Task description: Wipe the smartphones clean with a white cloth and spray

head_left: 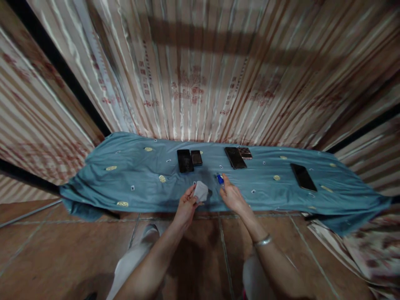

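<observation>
Near the middle of the frame, just below centre, the left hand [187, 203] was closed around a small white cloth [201, 191], the fingers pinching its lower left edge so that the crumpled wad stuck up and to the right of the knuckles. The cloth sat over the near edge of a blue-green sheet [131, 175] spread across the floor, though whether it touched the fabric could not be told.

Just to the right, the right hand [231, 196] was curled about a small blue object [220, 179] (possibly a little bottle or cap, too small to say), which showed at the fingertips, above and slightly left of the palm. The grip looked closed on it, fingers loosely bent. A metal bangle [262, 240] circled that wrist lower down in the frame. The two hands were near each other but apart, the cloth and the blue object separated by a strip of sheet.

Further up the sheet, above the hands, lay a dark phone [185, 161] with a smaller phone [196, 157] just beside it on its right. To the upper right of the hands lay another dark phone [235, 158], touching a patterned phone [245, 153]. Well apart, toward the right side of the frame, a lone black phone [303, 177] lay at an angle. Corrugated metal sheeting [200, 75] filled the top of the frame, and brown floor tiles [62, 246] filled the bottom.
</observation>
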### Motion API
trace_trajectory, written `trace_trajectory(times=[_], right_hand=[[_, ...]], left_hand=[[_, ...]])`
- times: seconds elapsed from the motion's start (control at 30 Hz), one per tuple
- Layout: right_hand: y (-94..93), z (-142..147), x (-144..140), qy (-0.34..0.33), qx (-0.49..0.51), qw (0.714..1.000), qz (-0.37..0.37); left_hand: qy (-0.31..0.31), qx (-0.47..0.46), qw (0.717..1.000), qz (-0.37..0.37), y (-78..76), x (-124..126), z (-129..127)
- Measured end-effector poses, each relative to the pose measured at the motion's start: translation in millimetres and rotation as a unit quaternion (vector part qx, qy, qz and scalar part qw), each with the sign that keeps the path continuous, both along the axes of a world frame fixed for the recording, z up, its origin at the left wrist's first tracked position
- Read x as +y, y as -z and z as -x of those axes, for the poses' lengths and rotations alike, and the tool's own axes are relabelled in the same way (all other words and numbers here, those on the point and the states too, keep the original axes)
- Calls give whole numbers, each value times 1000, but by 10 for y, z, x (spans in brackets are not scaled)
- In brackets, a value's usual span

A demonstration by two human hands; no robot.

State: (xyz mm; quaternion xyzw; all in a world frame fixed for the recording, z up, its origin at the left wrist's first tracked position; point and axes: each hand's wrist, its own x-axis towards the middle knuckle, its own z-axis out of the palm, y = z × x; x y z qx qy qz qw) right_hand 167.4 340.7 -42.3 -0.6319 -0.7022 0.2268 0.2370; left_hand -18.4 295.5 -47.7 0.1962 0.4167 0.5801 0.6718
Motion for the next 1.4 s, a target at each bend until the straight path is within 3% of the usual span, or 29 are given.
trace_trajectory(times=[0.17,0.27,0.33,0.4,0.5,0.57,0.63,0.77,0.9,0.97,1.07,1.13,1.23,1.4], right_hand=[[-66,70,303,16,32,999,-39],[-95,180,260,9,152,988,-21],[-91,274,155,-10,293,955,42],[-78,353,24,-28,372,921,108],[-67,400,-175,-48,544,797,260],[-63,384,-283,-44,607,735,298],[-52,351,-358,-15,638,711,294],[-2,284,-402,37,652,702,283],[26,205,-398,69,660,696,276],[9,161,-415,82,662,693,273],[-51,108,-468,88,666,689,273],[-97,89,-510,83,667,687,276],[-145,75,-560,78,669,682,285],[-148,37,-589,106,673,673,286]], left_hand=[[-6,-11,1000,-14,-58,-2,22],[-3,-24,1000,-19,-90,-3,23],[9,-32,999,-21,-108,-10,27],[24,-38,999,-18,-121,-24,35],[49,-33,998,-8,-127,-55,46],[68,-24,997,-3,-123,-77,45],[81,-18,997,0,-114,-99,31],[74,12,997,-5,-80,-115,-13],[45,134,989,-34,-11,20,24],[-13,247,966,-76,27,180,86],[-77,314,941,-101,61,509,199],[-110,470,867,-126,76,742,264],[-103,602,787,-89,126,1045,319],[-33,692,720,-45,268,1323,318]])
